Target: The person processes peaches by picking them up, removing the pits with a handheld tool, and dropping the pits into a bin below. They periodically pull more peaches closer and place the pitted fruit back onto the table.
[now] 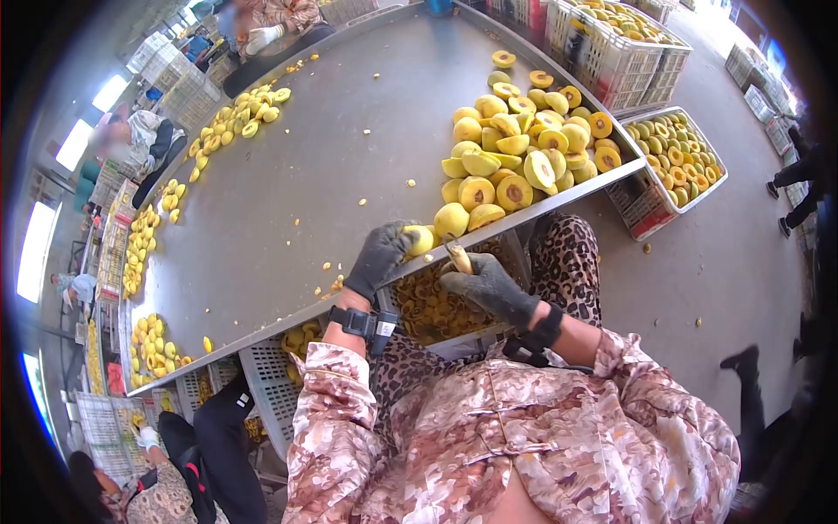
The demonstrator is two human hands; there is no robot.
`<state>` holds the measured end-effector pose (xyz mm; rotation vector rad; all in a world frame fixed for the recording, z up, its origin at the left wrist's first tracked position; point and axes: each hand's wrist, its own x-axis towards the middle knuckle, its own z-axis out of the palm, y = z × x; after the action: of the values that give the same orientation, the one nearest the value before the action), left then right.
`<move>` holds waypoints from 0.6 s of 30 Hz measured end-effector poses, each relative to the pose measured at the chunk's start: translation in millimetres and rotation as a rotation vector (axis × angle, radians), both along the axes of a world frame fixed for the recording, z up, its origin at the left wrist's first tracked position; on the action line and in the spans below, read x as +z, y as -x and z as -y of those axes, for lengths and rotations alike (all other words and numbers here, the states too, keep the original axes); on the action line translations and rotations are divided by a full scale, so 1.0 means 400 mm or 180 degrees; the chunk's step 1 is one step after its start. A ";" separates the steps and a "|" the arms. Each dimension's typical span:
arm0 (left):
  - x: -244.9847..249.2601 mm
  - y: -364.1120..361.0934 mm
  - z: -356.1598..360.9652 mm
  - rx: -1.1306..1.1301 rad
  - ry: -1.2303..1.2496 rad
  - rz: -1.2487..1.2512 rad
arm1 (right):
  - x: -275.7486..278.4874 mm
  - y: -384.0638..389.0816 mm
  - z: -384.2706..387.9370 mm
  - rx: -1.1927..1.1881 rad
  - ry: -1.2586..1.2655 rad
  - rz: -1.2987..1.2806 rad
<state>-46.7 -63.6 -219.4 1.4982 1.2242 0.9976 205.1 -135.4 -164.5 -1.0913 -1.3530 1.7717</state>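
Observation:
My left hand (pixel 381 255), in a dark grey glove, grips a yellow peach half (pixel 420 240) at the near edge of the metal table (pixel 332 131). Beside it, my right hand (pixel 494 286), gloved alike, is closed around a wooden-handled tool (pixel 460 258). The tool's thin dark metal end points up toward the peach half; its exact shape is too small to tell. Just beyond both hands lies a heap of halved yellow peaches (pixel 515 144), some showing brown centres. Under the table edge, below my hands, a crate holds many yellow-orange fruit pieces (pixel 441 306).
A raised metal rim (pixel 559 199) borders the table. To the right stand a crate of peach halves (pixel 668 162) and stacked white crates (pixel 611 65). More halves (pixel 153 345) line the table's left side. Other people sit around it; a gloved hand (pixel 264 38) shows at the far side.

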 end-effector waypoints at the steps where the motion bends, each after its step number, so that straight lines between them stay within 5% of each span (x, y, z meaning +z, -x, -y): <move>1: -0.006 -0.013 -0.013 -0.0280 -0.0147 -0.0495 | -0.003 0.018 -0.012 -0.0054 0.0120 -0.0129; 2: -0.013 -0.024 -0.020 -0.0301 -0.0257 -0.0352 | -0.019 0.019 -0.013 -0.0116 0.0183 -0.0171; 5: 0.077 -0.040 -0.018 -0.0361 -0.0449 -0.1538 | -0.030 -0.004 0.003 -0.0306 0.0467 -0.0342; 8: 0.173 -0.078 0.045 -0.0214 0.0677 0.0419 | 0.007 -0.073 0.030 -0.0409 0.0987 -0.0431; 11: 0.206 -0.116 0.073 -0.1100 -0.0926 0.0124 | 0.009 -0.110 0.042 -0.0318 0.1677 -0.1421; 13: 0.211 -0.162 0.113 -0.1172 -0.0940 0.0351 | 0.015 -0.092 0.020 -0.0073 0.1966 -0.2097; 14: 0.215 -0.182 0.126 -0.1185 -0.0981 0.0429 | 0.044 -0.088 0.007 0.0086 0.1638 -0.2127; 17: 0.211 -0.207 0.196 -0.0643 0.0624 0.2923 | 0.124 -0.060 -0.017 -0.0049 0.0298 -0.0859; 18: 0.201 -0.221 0.214 -0.0377 0.0929 0.3112 | 0.050 -0.035 -0.044 -0.0201 -0.1425 -0.0319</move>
<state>41.7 -149.4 -139.1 0.6670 0.5235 1.1886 219.0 -117.6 -144.7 -0.7788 -1.5367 1.3658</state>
